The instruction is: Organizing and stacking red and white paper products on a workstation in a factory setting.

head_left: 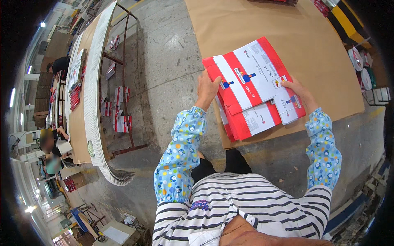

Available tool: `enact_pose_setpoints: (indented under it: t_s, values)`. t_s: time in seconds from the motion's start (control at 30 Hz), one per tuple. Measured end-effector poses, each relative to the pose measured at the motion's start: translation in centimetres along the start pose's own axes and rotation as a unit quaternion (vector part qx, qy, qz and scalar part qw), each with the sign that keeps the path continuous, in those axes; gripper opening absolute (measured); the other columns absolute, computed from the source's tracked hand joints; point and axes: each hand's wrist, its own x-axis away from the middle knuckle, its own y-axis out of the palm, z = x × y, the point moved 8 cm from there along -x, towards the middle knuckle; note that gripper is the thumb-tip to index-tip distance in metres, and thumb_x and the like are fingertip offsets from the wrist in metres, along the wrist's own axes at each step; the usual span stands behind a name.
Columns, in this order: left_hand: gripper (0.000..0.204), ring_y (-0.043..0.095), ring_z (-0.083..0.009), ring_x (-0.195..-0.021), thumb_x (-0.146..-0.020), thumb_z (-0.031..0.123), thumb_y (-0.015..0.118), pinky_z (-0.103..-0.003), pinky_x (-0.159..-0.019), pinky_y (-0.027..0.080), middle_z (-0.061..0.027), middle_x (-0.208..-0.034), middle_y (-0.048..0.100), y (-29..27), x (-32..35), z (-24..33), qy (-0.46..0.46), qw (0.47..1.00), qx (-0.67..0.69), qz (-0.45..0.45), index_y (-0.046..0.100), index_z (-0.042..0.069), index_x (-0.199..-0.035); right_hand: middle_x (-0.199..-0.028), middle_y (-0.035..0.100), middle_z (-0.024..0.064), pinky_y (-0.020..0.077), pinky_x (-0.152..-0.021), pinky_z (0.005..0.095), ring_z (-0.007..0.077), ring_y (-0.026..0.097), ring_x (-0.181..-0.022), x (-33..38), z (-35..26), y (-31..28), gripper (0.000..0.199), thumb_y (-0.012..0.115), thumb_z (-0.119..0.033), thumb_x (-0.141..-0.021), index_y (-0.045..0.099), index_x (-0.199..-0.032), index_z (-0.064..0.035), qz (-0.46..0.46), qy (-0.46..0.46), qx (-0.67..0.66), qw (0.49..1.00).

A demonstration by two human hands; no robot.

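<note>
Between my two hands is a flat red-and-white printed carton blank [252, 67], held tilted over the near edge of a brown-covered table [328, 57]. My left hand [207, 89] grips its left edge, thumb on top and fingers underneath. At the right edge my right hand [298, 90] pinches it near a flap, thumb on the printed face. Directly under it lies a stack of like carton blanks [256, 121], mostly covered, its near corner at the table's edge. Whether I hold one blank or several, I cannot tell.
Across a concrete floor [164, 74] on the left stands a long table [78, 135] with cartons on it and a metal-legged frame. More cartons [122, 123] lie beneath it. People work beyond. A yellow-and-black striped block [349, 24] stands at the far right.
</note>
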Motion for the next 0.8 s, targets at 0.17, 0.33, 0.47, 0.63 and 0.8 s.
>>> enact_pose_setpoints:
  t_s: [0.17, 0.33, 0.47, 0.63, 0.8]
  values:
    - [0.063, 0.054, -0.0302, -0.112, -0.08, 0.027, 0.072, -0.038, -0.094, 0.045, -0.0245, -0.121, 0.052, 1.9, 4.7, 1.1, -0.113, 0.957, 0.255, -0.085, 0.042, -0.008, -0.123, -0.111, 0.062, 0.0179, 0.0552, -0.073, 0.0307, 0.0187, 0.065, -0.09, 0.5, 1.7, -2.0, 0.066, 0.071, -0.032, -0.076, 0.046, -0.128, -0.0004, 0.055, -0.001, -0.006, 0.998]
    - [0.088, 0.046, -0.0293, -0.12, -0.083, 0.039, 0.069, -0.042, -0.1, 0.039, -0.0249, -0.129, 0.042, 4.5, 7.0, -0.7, -0.153, 0.899, 0.38, -0.154, 0.02, -0.008, -0.137, -0.114, 0.062, 0.0169, 0.0553, -0.073, 0.0303, 0.0177, 0.064, -0.092, 0.6, -1.1, 0.6, 0.061, 0.068, -0.028, -0.081, 0.044, -0.13, -0.0028, -0.033, -0.011, -0.066, 0.997]
    - [0.074, 0.047, -0.0289, -0.12, -0.087, 0.031, 0.065, -0.04, -0.101, 0.04, -0.0232, -0.129, 0.044, 5.2, 6.6, 0.1, -0.133, 0.888, 0.422, -0.129, 0.023, -0.006, -0.136, -0.115, 0.061, 0.0172, 0.0552, -0.074, 0.0305, 0.018, 0.065, -0.092, 0.3, -1.6, -0.3, 0.06, 0.066, -0.025, -0.082, 0.042, -0.132, -0.002, -0.032, 0.015, -0.028, 0.999]
    - [0.063, 0.052, -0.0276, -0.115, -0.089, 0.022, 0.063, -0.037, -0.098, 0.044, -0.0209, -0.124, 0.05, 5.3, 7.2, -0.8, -0.123, 0.893, 0.422, -0.092, 0.027, -0.004, -0.135, -0.113, 0.062, 0.0134, 0.0527, -0.08, 0.0317, 0.0182, 0.063, -0.093, 0.1, -0.3, 0.5, 0.056, 0.066, -0.025, -0.083, 0.046, -0.13, -0.0019, -0.031, -0.013, -0.028, 0.999]
    - [0.055, 0.055, -0.0224, -0.11, -0.087, 0.016, 0.064, -0.035, -0.095, 0.045, -0.0159, -0.123, 0.054, 4.4, 6.6, -0.9, -0.044, 0.897, 0.438, -0.045, 0.036, -0.001, -0.131, -0.116, 0.061, 0.0105, 0.0494, -0.085, 0.0318, 0.0169, 0.061, -0.098, -0.8, -0.1, 0.5, 0.052, 0.064, -0.025, -0.085, 0.049, -0.129, -0.0025, -0.04, -0.003, -0.035, 0.999]
